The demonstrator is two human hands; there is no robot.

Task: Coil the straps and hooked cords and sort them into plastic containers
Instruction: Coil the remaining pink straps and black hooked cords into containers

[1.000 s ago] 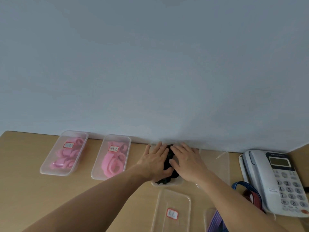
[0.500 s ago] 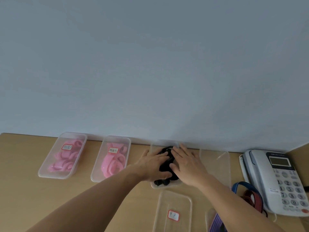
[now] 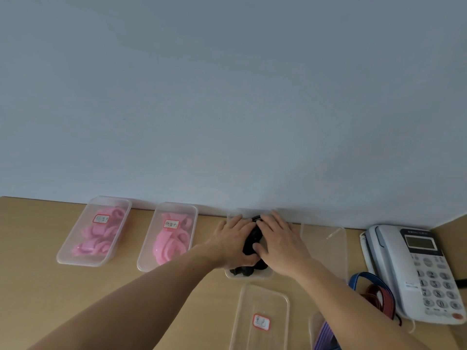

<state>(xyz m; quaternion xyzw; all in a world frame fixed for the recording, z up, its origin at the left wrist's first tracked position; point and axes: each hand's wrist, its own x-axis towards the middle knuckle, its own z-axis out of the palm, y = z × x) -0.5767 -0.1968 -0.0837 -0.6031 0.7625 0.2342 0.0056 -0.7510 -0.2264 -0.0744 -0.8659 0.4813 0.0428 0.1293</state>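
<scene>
Packing black straps [image 3: 253, 245] down into an open container [image 3: 249, 276] at the back edge of the counter [image 3: 50, 299], about midway along. Pressing on them with the left hand [image 3: 233, 242] and the right hand [image 3: 281, 245] side by side, fingers [image 3: 274, 221] stretched flat over the bundle, neither clenched nor wrapped round it, thumbs resting against its near part. Hard to tell how neatly coiled under the palms; only dark loops showing at the near wall.

Judged as well past halfway. Apparently finished: a left pink container [image 3: 93, 231] toward the back left corner and a second pink container [image 3: 168, 236] beside it, both full of pink coils and each bearing a red-framed label on top. Nearly finished: the black batch, lacking only a cover. Probably meant for it: a labelled lid [image 3: 262, 317] lying just in front, toward the front edge.

Left to do, by the look of things: coiling the blue and red cords [image 3: 374, 291] lying loose beside the telephone [image 3: 414, 269] near the right edge, and dealing with a purple strap [image 3: 326, 333] at the front edge, on or in another clear piece, impossible to say which. Ready to take them: a clear container [image 3: 324, 248] at the back edge, just right of the black one, seemingly empty.
</scene>
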